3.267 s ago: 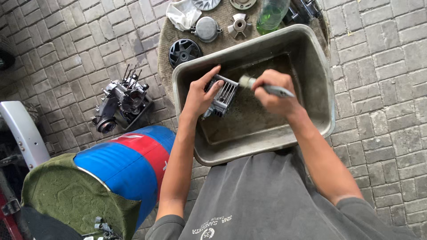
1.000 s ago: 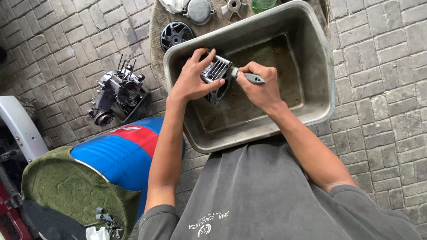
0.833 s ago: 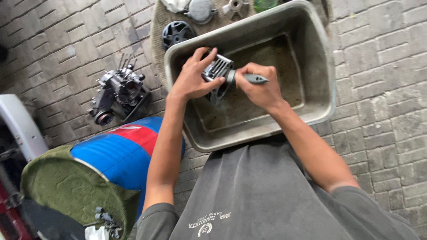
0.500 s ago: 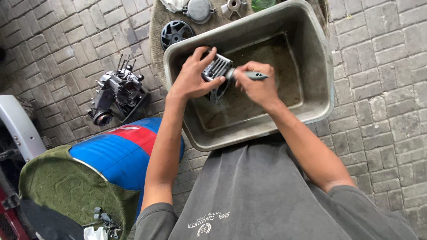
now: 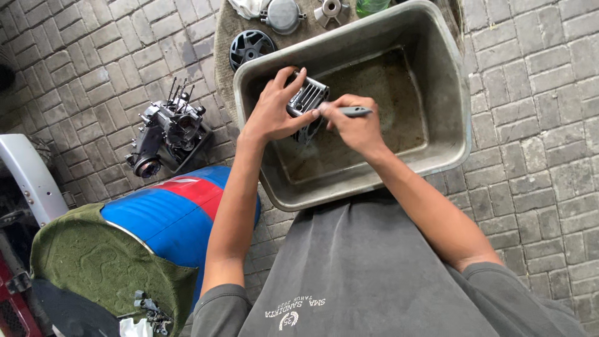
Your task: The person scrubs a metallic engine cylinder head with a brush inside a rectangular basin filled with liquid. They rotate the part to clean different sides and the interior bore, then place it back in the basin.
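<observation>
The left hand (image 5: 274,115) is clamping the finned engine cylinder (image 5: 306,103) over the grey wash tub (image 5: 449,75) while the right hand (image 5: 352,125), fingers closed on the brush (image 5: 352,112), is working closer against the fins than a moment ago, bristles now hidden behind its fingertips.

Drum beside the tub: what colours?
Blue with a red band, drum, head view.
</observation>
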